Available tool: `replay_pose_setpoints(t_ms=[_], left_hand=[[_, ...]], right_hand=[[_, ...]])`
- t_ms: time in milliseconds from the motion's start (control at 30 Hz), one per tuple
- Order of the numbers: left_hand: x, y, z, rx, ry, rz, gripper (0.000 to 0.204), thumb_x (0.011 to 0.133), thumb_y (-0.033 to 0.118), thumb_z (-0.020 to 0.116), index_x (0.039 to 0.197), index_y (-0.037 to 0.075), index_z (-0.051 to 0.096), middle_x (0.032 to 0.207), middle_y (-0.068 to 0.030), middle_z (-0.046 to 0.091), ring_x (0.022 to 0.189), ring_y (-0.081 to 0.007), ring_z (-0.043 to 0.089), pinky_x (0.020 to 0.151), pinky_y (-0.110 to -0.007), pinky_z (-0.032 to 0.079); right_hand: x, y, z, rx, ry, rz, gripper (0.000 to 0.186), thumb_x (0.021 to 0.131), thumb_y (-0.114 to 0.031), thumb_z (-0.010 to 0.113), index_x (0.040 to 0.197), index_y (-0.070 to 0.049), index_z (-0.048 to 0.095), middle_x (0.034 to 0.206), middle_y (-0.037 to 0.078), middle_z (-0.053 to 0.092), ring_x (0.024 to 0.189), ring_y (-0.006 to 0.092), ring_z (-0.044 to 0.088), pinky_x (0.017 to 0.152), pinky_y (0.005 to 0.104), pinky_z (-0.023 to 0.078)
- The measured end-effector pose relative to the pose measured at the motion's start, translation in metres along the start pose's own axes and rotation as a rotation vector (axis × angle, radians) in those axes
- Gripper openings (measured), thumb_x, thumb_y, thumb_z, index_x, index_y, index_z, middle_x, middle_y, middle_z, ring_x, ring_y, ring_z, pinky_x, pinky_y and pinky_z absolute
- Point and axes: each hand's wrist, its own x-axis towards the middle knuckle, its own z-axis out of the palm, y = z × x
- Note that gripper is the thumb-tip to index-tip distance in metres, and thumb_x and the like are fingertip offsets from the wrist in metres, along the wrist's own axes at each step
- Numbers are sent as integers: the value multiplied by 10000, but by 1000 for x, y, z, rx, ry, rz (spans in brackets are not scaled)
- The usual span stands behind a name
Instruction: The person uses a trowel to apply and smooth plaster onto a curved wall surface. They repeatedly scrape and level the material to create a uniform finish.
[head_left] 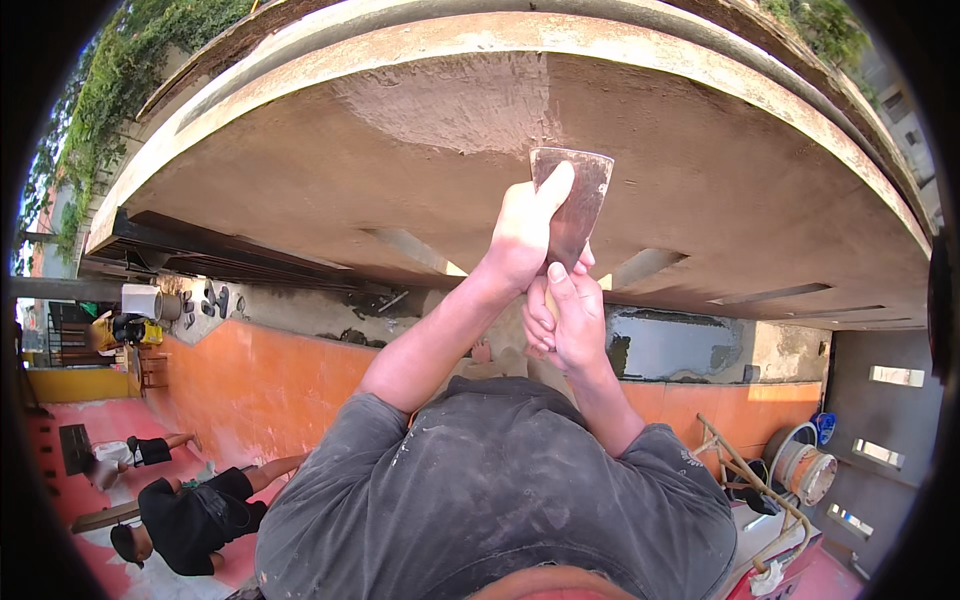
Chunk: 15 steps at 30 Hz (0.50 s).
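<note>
A scraper [580, 205] with a wide, worn metal blade is held up in both hands against a brown plastered wall [700, 170]. Its top edge lies at or close to the lower border of a paler, scratched patch [455, 105]. My left hand [522, 228] grips the blade from the left, thumb pressed flat on its face and fingers hidden behind. Lower down, my right hand [568, 318] is closed around the handle, with its thumb pointing up toward the blade. Most of the handle is covered by my fingers.
A pale ledge [480, 38] runs along the wall's top. Slot-like openings [648, 266] cut through its lower part. Two people [205, 520] are at the lower left on a pink floor. Buckets [803, 470] and a wooden frame [757, 490] stand at right, near a grey gate [885, 410].
</note>
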Motion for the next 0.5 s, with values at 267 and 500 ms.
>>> replay_pose_setpoints(t_ms=[267,500], left_hand=[[1,-9,0,14,20,14,505,1111,394,388,854,24,617,602,-75,616,486,-166,631,451,-288,518],[-2,-13,0,-58,15,6,506,1110,413,391,913,12,628,623,-79,622,488,-160,627,451,-287,522]], right_hand=[[7,8,-24,-86,-70,-33,392,1113,-295,453,800,-60,468,550,7,415,377,81,357,342,238,313],[5,2,-21,-103,-32,-6,458,1104,-284,491,702,-66,467,541,-11,417,397,72,380,357,251,321]])
